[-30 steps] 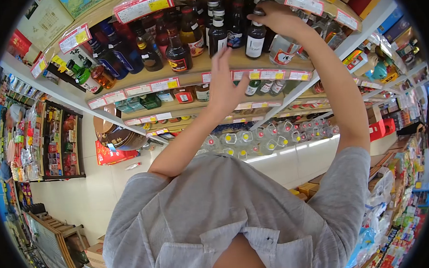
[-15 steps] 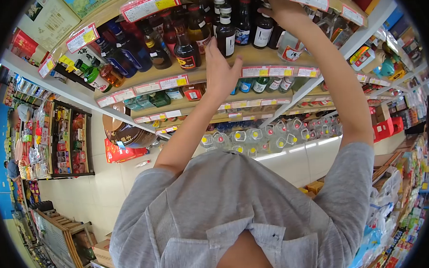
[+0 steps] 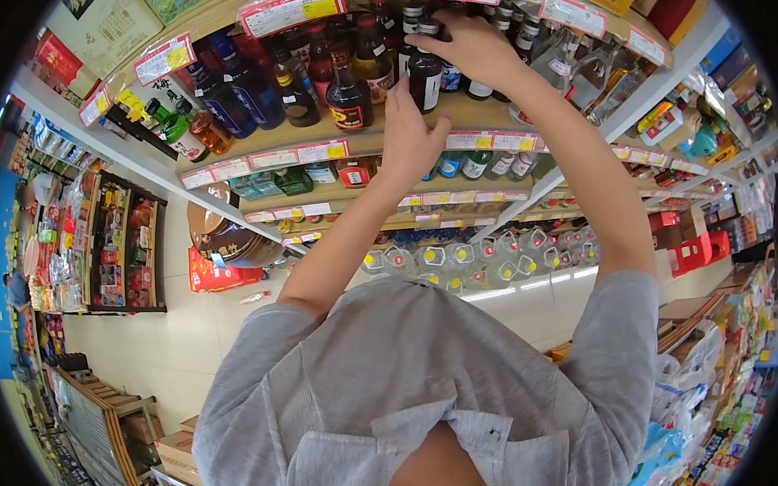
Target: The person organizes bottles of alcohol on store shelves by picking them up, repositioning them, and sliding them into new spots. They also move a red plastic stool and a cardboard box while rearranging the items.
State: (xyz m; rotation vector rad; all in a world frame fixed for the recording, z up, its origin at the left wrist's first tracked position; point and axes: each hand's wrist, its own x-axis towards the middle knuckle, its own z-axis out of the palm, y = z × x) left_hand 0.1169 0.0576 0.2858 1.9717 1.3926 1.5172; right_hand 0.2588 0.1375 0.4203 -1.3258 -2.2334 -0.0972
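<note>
A dark glass bottle with a white label (image 3: 432, 92) stands at the front of the upper shelf. My right hand (image 3: 478, 48) reaches over from the right, thumb and fingers closed around its neck, just under the cap. Beside its lower left side is my left hand (image 3: 409, 138), fingers stretched upward and thumb apart, fingertips right at the glass. Left of that hand stands a brown bottle with a red and yellow label (image 3: 348, 106). Other dark bottles crowd behind my right hand, partly hidden by it.
Price tags line the shelf edge (image 3: 298, 153). Blue bottles (image 3: 257, 97) and a green bottle (image 3: 178, 135) stand on the left, clear glass bottles (image 3: 559, 62) on the right. Large clear jugs (image 3: 459, 255) sit below. A brown jar (image 3: 224, 237) stands on the floor.
My right hand has moved left from bottles farther right to the neck of the dark bottle. My left hand stays close to the same bottle; the view has shifted slightly.
</note>
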